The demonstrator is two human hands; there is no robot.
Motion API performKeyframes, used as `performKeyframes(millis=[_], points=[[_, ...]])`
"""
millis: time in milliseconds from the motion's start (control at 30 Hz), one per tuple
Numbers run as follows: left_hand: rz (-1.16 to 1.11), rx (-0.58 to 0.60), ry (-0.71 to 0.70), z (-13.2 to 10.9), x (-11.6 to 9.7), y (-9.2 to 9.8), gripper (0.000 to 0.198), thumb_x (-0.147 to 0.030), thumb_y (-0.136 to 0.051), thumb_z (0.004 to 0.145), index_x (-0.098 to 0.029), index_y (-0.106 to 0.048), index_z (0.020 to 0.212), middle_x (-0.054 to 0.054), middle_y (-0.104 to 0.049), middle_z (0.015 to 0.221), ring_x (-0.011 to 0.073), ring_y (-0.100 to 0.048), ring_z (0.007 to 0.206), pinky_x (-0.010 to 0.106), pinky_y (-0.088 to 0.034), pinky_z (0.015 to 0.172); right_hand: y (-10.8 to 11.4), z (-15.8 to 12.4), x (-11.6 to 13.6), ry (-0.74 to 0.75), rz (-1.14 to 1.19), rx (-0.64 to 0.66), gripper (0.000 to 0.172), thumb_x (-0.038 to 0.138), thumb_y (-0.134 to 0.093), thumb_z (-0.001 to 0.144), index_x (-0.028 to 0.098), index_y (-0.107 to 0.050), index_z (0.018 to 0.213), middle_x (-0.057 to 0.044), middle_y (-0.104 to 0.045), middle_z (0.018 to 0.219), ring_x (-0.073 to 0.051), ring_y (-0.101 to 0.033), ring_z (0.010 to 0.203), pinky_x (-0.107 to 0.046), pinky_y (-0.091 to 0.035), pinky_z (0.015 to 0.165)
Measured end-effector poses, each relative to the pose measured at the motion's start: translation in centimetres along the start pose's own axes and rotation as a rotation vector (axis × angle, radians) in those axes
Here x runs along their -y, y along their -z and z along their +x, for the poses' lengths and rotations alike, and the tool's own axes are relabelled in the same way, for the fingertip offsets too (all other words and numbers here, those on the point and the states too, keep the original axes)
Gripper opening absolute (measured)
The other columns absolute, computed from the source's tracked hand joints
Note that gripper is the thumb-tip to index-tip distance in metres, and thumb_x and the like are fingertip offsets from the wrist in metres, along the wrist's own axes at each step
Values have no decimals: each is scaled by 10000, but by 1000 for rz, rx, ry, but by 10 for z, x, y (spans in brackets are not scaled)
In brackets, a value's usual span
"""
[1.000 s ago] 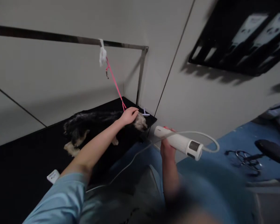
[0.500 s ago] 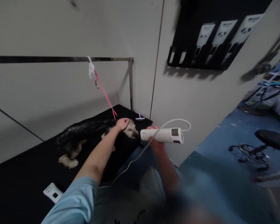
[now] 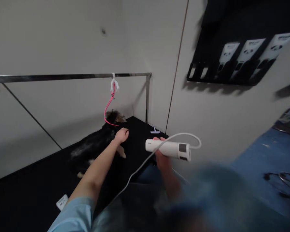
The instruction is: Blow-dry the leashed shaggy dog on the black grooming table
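Observation:
A dark dog with pale legs [image 3: 94, 145] stands on the black table [image 3: 137, 132], its head turned toward the wall. My left hand [image 3: 122, 135] is beside its chest and neck, fingers curled; whether it grips anything there is hidden. A pink leash [image 3: 108, 106] hangs slack from the metal bar [image 3: 74, 77] and loops by the dog's neck. My right hand [image 3: 163, 158] is wrapped round a white cylindrical device [image 3: 170, 149], whose pale cord [image 3: 140, 167] curves over it and down past my lap.
A small purple tool [image 3: 155, 131] lies at the table's far corner. A white device [image 3: 62, 202] is near my left sleeve. On the wall, a black rack [image 3: 222, 82] holds several white items. A stool base [image 3: 286, 182] stands on the blue floor.
The dog has raised its head and turned it toward the wall, away from my left hand. The leash has gone slack. The view has shifted; my right hand still holds the white device.

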State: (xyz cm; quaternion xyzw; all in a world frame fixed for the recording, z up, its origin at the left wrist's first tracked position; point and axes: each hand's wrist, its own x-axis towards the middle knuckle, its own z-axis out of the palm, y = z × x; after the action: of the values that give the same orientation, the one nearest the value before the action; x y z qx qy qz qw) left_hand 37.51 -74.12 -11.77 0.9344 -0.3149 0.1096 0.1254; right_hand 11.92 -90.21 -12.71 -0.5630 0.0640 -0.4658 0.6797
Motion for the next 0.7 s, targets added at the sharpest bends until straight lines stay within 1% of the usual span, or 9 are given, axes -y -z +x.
performKeyframes(millis=[100, 167, 200, 267, 367, 433, 533, 633, 700], points=[[-118, -360, 108, -12, 59, 19, 379, -299, -415, 1004, -141, -713, 1177, 141, -707, 1222, 249, -634, 1195, 320, -455, 1079, -23, -2, -6, 3, 1, 74, 598, 412, -812, 752, 261, -586, 1284, -84, -711, 1279, -282, -660, 1228, -568, -427, 1177], [-168, -577, 369, -12, 102, 33, 433, -328, -445, 991, -83, -641, 1289, 199, -672, 1289, 294, -598, 1264, 374, -431, 1116, -40, -5, -7, 20, 3, 128, 602, 394, -817, 764, 267, -574, 1300, -88, -700, 1297, -282, -654, 1238, -576, -442, 1159], [-200, -607, 503, -8, 121, 39, 510, -366, -465, 989, -42, -579, 1364, 239, -641, 1341, 319, -576, 1306, 400, -419, 1129, -50, -6, -6, 32, 1, 147, 614, 390, -827, 759, 266, -571, 1304, -92, -700, 1294, -285, -655, 1234, -574, -463, 1140], [-296, -474, 637, 10, 149, 45, 689, -486, -512, 975, -2, -474, 1464, 298, -581, 1422, 362, -548, 1357, 436, -417, 1132, -69, -9, -1, 51, -8, 185, 633, 401, -839, 753, 265, -573, 1311, -101, -694, 1303, -293, -645, 1249, -557, -493, 1111], [-392, -95, 517, 55, 163, 39, 866, -640, -614, 890, -67, -440, 1516, 294, -531, 1498, 381, -533, 1390, 436, -426, 1123, -91, -14, 10, 55, -57, 193, 618, 440, -816, 784, 281, -579, 1332, -102, -655, 1370, -297, -623, 1278, -538, -498, 1111], [-382, 21, 467, 87, 158, 29, 1000, -674, -677, 826, -86, -365, 1573, 294, -463, 1559, 386, -505, 1418, 437, -423, 1128, -98, -19, 16, 53, -125, 170, 614, 464, -806, 800, 288, -586, 1345, -100, -619, 1423, -306, -608, 1294, -550, -466, 1144], [-337, 22, 495, 120, 146, 13, 925, -682, -635, 840, -135, -421, 1555, 283, -493, 1537, 400, -531, 1390, 483, -440, 1103, -93, -24, 13, 80, -136, 123, 678, 561, -797, 790, 288, -574, 1368, -119, -626, 1413, -346, -609, 1296, -579, -487, 1118], [-320, -58, 412, 130, 139, -2, 527, -579, -549, 911, -188, -698, 1231, 226, -676, 1327, 383, -601, 1307, 511, -421, 1114, -78, -23, 6, 178, -141, 107, 702, 529, -838, 763, 314, -562, 1371, -111, -643, 1400, -347, -618, 1298, -554, -542, 1063], [-350, -78, 337, 126, 134, -8, 383, -482, -508, 943, -188, -747, 1001, 189, -749, 1166, 343, -640, 1248, 486, -391, 1148, -69, -20, 4, 234, -140, 134, 683, 472, -858, 761, 332, -561, 1361, -93, -656, 1389, -326, -632, 1289, -521, -559, 1049]])
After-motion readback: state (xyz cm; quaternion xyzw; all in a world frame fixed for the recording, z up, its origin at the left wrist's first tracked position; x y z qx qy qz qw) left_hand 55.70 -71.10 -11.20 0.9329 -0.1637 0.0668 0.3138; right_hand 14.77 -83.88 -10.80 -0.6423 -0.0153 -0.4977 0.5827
